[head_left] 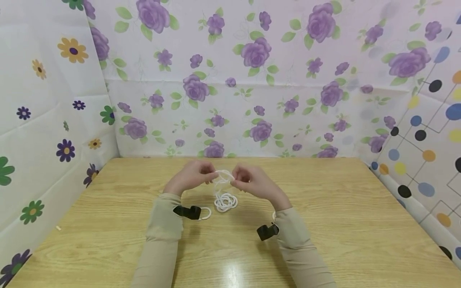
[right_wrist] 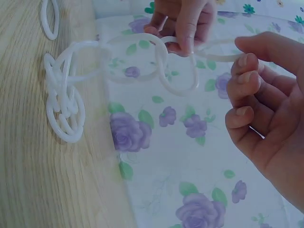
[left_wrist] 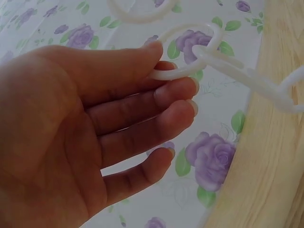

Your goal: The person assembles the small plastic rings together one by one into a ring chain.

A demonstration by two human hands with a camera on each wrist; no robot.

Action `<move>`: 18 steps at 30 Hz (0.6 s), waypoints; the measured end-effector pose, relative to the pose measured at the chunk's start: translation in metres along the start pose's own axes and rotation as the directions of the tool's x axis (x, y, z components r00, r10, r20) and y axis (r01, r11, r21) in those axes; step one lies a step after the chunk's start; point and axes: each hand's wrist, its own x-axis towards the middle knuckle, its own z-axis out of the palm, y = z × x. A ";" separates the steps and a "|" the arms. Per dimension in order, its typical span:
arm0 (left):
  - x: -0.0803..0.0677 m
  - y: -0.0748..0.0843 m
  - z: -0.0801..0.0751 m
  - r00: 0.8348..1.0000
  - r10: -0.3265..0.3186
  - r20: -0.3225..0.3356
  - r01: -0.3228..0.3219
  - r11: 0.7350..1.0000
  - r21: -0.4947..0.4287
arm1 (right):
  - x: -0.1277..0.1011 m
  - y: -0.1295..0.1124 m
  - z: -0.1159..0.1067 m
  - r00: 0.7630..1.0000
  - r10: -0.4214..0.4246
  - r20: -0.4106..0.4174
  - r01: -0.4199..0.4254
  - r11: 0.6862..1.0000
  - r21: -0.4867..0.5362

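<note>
I have left hand [head_left: 191,176] pinching 1 link of white chain [head_left: 226,202], which hangs to heap on wood-grain desk [head_left: 360,224]. Right hand [head_left: 256,182] pinches white ring [right_wrist: 223,58]; I cannot tell if joined. 2 more rings [head_left: 210,213] rest on desk, 1 partly behind right sleeve [head_left: 294,230]. Purple-rose cloth [head_left: 237,108] backs desk; flowered cloth [head_left: 47,128] left, dotted cloth [head_left: 437,156] right.

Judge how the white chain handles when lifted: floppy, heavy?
Likely floppy overall: the white chain lies partly heaped on the table, partly raised. Individual links seem stiff, keeping rounded shapes midair. Probably light: left hand and right hand just pinch it.
</note>
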 end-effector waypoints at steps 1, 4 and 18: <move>0.000 0.001 0.001 1.000 0.007 0.008 -0.007 1.000 -0.001 | 0.000 0.001 0.000 1.000 0.011 -0.023 -0.011 1.000 0.007; 0.000 0.005 0.002 0.999 0.024 0.026 -0.024 1.000 -0.002 | 0.000 0.000 0.000 0.996 0.043 -0.077 -0.041 0.999 0.021; 0.001 0.013 0.004 0.994 0.096 0.058 -0.097 0.995 0.018 | 0.001 -0.001 0.000 0.983 0.127 -0.131 -0.117 0.990 0.078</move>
